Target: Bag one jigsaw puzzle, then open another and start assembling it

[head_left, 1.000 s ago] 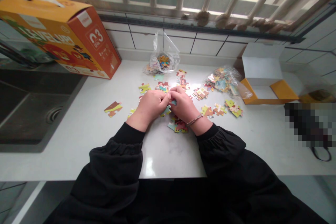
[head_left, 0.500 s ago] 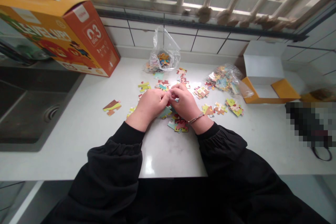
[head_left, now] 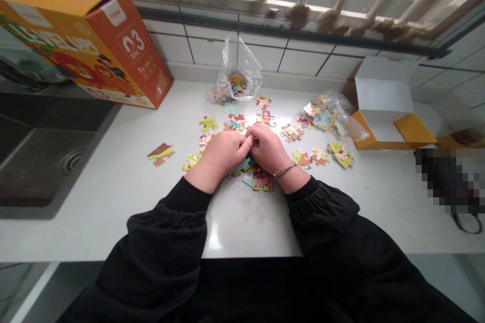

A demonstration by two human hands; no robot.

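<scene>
My left hand [head_left: 227, 150] and my right hand [head_left: 267, 144] meet above the pile of jigsaw pieces, thumbs side by side. Both have curled fingers pressed together; whatever they pinch is hidden behind them. Under and in front of my right hand lie red and pale green jigsaw pieces [head_left: 262, 180]. Just beyond the hands is a group of joined or overlapping pieces [head_left: 235, 122], with more pieces [head_left: 265, 117] to its right. Beside my left wrist is a yellow-green piece [head_left: 191, 160]. Pieces [head_left: 302, 158] also lie right of my right wrist.
A clear bag [head_left: 238, 83] of pieces stands at the back, another bag [head_left: 328, 113] to the right. An open yellow box [head_left: 394, 133] sits far right, a large orange box [head_left: 125, 50] at left by the sink [head_left: 38, 166]. A brown-green piece [head_left: 161, 154] lies apart.
Both hands have shifted slightly right and nearer together, still closed. More pieces show left of my left hand. The whole view has moved a little; the bags and boxes look the same.
</scene>
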